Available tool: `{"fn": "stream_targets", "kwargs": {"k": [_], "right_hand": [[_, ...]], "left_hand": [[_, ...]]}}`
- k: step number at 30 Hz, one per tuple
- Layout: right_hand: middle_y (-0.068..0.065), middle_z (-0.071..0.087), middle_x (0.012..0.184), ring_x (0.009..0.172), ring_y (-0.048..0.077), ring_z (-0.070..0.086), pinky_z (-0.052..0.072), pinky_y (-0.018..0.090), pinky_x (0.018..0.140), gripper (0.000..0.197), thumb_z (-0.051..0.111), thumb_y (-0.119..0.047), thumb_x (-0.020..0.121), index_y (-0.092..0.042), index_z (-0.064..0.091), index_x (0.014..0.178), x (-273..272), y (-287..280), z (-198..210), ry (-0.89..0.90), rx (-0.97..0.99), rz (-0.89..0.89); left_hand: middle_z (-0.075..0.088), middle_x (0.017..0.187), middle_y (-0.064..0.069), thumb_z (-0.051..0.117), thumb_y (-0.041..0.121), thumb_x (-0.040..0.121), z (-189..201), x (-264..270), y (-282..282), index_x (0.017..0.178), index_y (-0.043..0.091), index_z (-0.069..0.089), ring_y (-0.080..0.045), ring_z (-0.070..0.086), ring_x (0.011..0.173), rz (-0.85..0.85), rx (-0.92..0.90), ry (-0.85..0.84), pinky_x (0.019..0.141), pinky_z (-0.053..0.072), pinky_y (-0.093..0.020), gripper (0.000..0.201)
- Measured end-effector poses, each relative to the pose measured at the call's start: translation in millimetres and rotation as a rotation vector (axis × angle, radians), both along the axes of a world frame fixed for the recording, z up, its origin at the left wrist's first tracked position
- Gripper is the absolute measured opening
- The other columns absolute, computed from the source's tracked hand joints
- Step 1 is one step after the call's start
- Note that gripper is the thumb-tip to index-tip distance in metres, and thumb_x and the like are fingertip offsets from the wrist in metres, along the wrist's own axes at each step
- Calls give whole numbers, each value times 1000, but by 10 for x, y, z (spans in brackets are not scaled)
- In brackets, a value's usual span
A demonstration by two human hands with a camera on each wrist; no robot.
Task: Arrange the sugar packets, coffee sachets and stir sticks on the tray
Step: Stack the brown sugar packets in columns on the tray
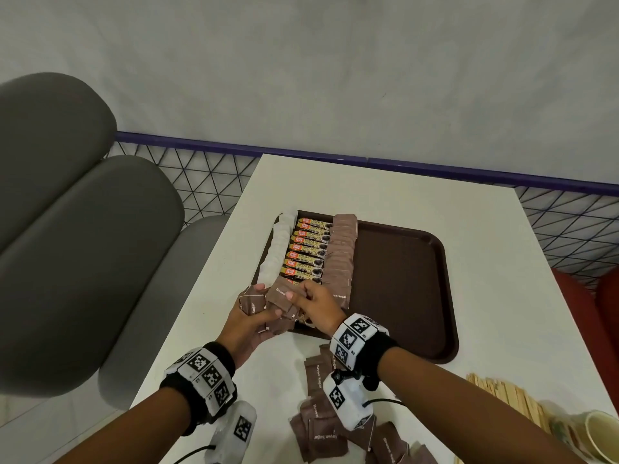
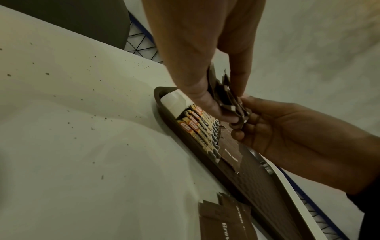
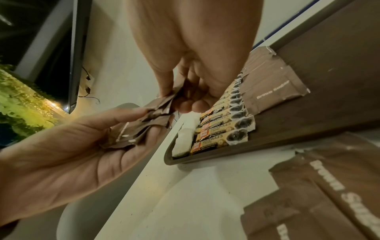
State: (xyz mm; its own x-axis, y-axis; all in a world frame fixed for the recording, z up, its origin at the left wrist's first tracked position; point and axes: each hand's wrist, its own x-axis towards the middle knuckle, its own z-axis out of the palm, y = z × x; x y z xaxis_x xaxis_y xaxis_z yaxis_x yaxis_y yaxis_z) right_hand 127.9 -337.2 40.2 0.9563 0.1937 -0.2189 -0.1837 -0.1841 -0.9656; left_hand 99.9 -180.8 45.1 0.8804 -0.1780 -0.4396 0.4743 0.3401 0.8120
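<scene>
A dark brown tray [image 1: 408, 279] lies on the white table. Along its left side run three rows: white sugar packets [image 1: 279, 247], yellow coffee sachets [image 1: 306, 251] and brown sugar packets [image 1: 341, 252]. Just above the tray's near left corner, my left hand [image 1: 249, 321] holds a bunch of brown sugar packets [image 1: 278, 303] in its curled fingers. My right hand [image 1: 313, 304] pinches the top packet [image 3: 164, 104] of that bunch between thumb and fingers. The right wrist view shows the bunch [image 3: 133, 133] fanned across my left palm.
Loose brown sugar packets [image 1: 318, 426] lie on the table near me, under my right wrist. Wooden stir sticks [image 1: 505, 396] lie at the lower right beside a cup [image 1: 596, 437]. Grey chair cushions [image 1: 67, 229] stand left of the table; a wire fence [image 1: 207, 175] runs behind.
</scene>
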Motion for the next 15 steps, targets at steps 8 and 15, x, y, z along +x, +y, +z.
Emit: {"fn": "stream_targets", "kwargs": {"k": [8, 15], "right_hand": [[-5, 53, 70, 66, 5, 49, 40, 13, 63, 21, 57, -14, 90, -22, 52, 70, 26, -114, 27, -68, -52, -73], [11, 64, 104, 89, 26, 62, 51, 35, 77, 15, 54, -8, 89, -8, 57, 104, 160, -535, -108, 43, -165, -573]], "left_hand": [[62, 112, -14, 70, -6, 65, -3, 0, -24, 112, 23, 46, -33, 64, 95, 23, 18, 18, 68, 57, -39, 59], [62, 112, -13, 69, -8, 67, -71, -2, 93, 111, 22, 47, -31, 63, 95, 48, 26, 43, 69, 57, -40, 58]]}}
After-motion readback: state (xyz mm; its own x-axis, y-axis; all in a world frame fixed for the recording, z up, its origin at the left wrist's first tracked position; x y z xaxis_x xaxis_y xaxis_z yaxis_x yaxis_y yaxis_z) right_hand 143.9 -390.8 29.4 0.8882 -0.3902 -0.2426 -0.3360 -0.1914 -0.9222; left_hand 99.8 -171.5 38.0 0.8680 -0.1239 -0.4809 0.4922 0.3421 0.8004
